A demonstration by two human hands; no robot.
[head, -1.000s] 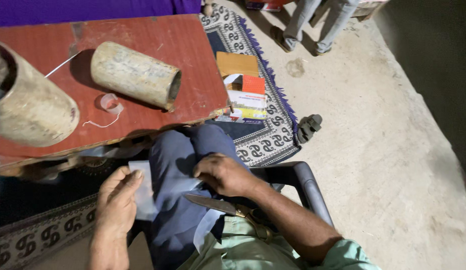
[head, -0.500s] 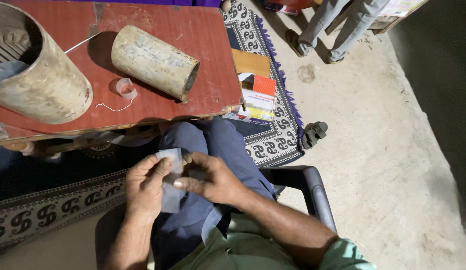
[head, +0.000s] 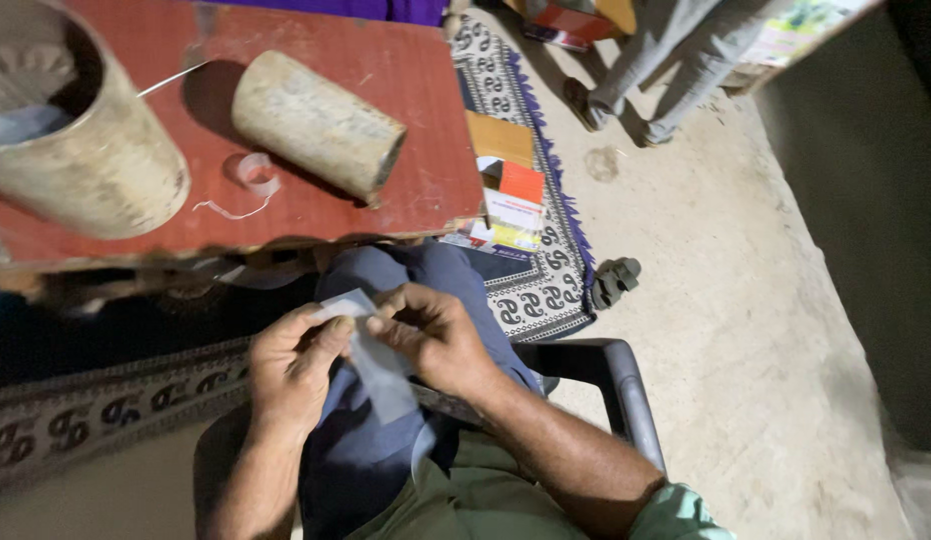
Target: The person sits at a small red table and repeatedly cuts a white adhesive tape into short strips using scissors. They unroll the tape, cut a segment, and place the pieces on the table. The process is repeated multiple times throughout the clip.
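Observation:
My left hand (head: pixel 294 372) and my right hand (head: pixel 438 335) meet over my lap and both pinch a thin, pale translucent sheet (head: pixel 378 372) that hangs down between them onto my blue trousers (head: pixel 426 275). The fingertips of both hands hold its upper edge. I sit on a dark plastic chair (head: pixel 606 385) at the edge of a red-brown table (head: pixel 386 110).
On the table lie a wooden cylinder on its side (head: pixel 316 122), a larger hollow drum shell (head: pixel 81 150), and a small tape roll (head: pixel 254 172) with a loose string. Boxes and booklets (head: pixel 511 195) lie on a patterned rug (head: pixel 546 290). Another person's legs (head: pixel 666 60) stand beyond.
My hands have come together over my lap; one second ago they were apart, the left holding the sheet alone. The view has tilted slightly, the table appearing closer.

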